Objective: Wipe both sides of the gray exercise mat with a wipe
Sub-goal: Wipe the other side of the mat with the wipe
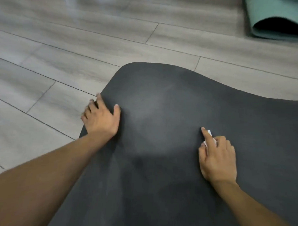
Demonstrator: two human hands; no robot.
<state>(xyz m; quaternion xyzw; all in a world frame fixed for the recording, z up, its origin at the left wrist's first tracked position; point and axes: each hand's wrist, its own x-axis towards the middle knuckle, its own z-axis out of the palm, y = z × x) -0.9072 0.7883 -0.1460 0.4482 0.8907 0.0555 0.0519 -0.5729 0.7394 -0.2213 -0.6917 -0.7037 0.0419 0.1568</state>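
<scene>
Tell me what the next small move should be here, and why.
Probably sweep the right hand, which presses the white wipe onto the gray mat, forward toward the mat's far rounded end. The left hand grips the mat's left edge, steadying it, and bare surface lies ahead of the wipe. Whether that part is already wiped cannot be told.

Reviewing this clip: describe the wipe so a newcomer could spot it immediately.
Start at the dark gray mat filling the lower frame. On its right side rests the right hand; the wipe is the small white scrap peeking out beneath its index finger, the only white thing on the mat.
</scene>
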